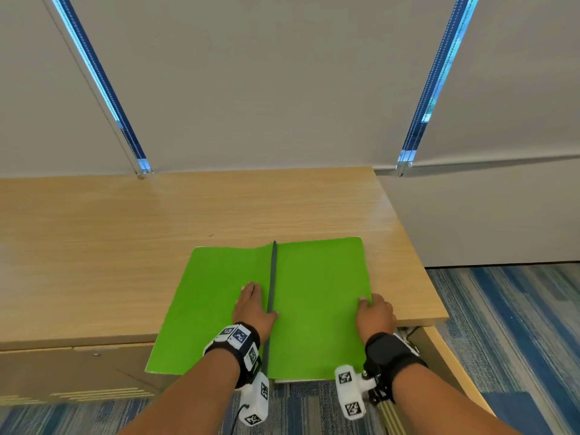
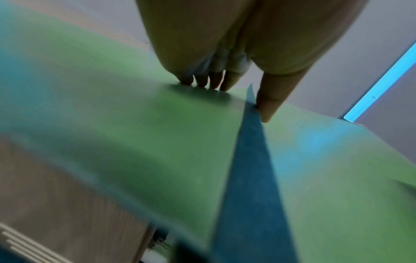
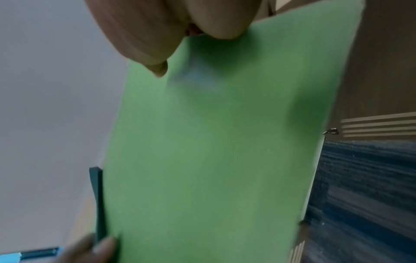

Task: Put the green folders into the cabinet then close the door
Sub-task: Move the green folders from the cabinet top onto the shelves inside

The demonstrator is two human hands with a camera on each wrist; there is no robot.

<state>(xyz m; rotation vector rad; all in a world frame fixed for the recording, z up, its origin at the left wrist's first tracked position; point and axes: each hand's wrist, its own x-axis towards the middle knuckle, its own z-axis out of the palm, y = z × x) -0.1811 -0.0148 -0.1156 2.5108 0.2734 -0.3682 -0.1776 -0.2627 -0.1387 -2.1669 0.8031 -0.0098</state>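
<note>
While the green folders lie on the wooden cabinet top, their near edge overhangs the cabinet's front edge. Two green sheets show, set side by side, with a dark spine strip standing up between them. Whether these are two separate folders or one opened folder cannot be told.

The left hand rests on the left sheet, just beside the strip. In the left wrist view its four fingers reach straight down onto the green surface, and the thumb lies against the far side of the strip; the hand is flat and relaxed, not clenched.

The right hand sits at the right edge of the folders, near the cabinet's front edge. Its thumb lies on the green surface and its fingers wrap over the outer edge, so it grips the folders by that side.

To the right of the folders, below the cabinet top, a cabinet door stands open, edge toward the camera. Striped blue carpet covers the floor beside the cabinet. Grey roller blinds hang behind the cabinet top.
</note>
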